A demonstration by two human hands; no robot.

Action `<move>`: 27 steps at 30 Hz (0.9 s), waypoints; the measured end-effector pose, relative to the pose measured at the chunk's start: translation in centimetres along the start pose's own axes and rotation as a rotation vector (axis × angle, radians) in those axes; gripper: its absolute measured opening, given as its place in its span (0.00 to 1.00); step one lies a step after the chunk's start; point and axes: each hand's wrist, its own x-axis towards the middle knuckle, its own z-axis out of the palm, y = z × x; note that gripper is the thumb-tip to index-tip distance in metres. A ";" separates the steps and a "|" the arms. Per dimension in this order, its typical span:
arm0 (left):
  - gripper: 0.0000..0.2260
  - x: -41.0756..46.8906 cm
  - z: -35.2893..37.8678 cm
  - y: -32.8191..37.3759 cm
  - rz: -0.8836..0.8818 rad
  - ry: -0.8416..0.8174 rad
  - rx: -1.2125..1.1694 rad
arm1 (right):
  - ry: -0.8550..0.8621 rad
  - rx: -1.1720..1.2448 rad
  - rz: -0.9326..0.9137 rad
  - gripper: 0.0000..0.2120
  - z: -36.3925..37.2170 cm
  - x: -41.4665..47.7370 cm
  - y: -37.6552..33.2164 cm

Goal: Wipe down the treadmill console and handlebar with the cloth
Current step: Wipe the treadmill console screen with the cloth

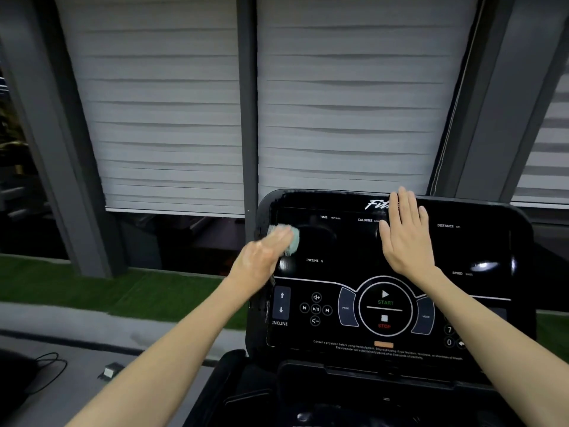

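The black treadmill console (pixel 480 241) fills the lower right, with START and STOP buttons in a ring at its middle. My left hand (pixel 261 260) presses a small pale green cloth (pixel 294 241) flat against the console's upper left area, fingers extended over it; the hand is motion-blurred. My right hand (pixel 406 235) lies flat with straight fingers on the upper middle of the screen, covering part of the brand name. The handlebar is not clearly visible.
Grey window blinds (pixel 172 118) and dark pillars (pixel 246 103) stand behind the console. A strip of green turf (pixel 77 288) runs at left. A cable (pixel 49 365) and a small plug lie on the grey floor at lower left.
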 end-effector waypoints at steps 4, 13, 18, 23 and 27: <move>0.33 -7.6 2.7 2.3 0.068 -0.040 0.001 | -0.002 -0.006 0.000 0.29 -0.1 0.0 -0.1; 0.40 -14.3 3.7 5.1 0.120 -0.206 -0.079 | -0.012 0.009 0.007 0.29 -0.1 0.0 -0.2; 0.26 -7.0 2.2 1.7 0.092 -0.055 0.016 | -0.009 0.024 0.001 0.29 -0.1 -0.1 -0.1; 0.33 3.1 -0.5 -2.2 -0.002 0.004 0.074 | 0.003 0.017 0.003 0.29 0.1 -0.1 0.0; 0.29 8.1 -2.1 -3.7 -0.082 0.059 0.070 | 0.006 0.020 0.008 0.29 0.3 0.0 0.0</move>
